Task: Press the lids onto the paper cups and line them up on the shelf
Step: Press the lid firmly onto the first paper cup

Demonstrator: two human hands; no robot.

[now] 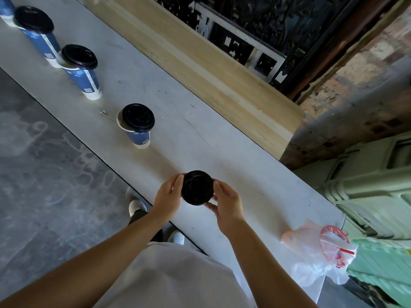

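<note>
Hands meet around a round black plastic lid (197,187) above the long pale grey shelf (200,138). The left hand (168,196) curls its fingers on one side of the lid and the right hand (226,204) curls round the other side, so both pinch its rim. What is under the lid is hidden. Past the grip, a blue paper cup (139,137) stands with its black cap (138,117) sitting crooked. Two more blue cups (83,80) stand further along. Right of the grip lies a clear plastic bag (315,254) with red print.
</note>
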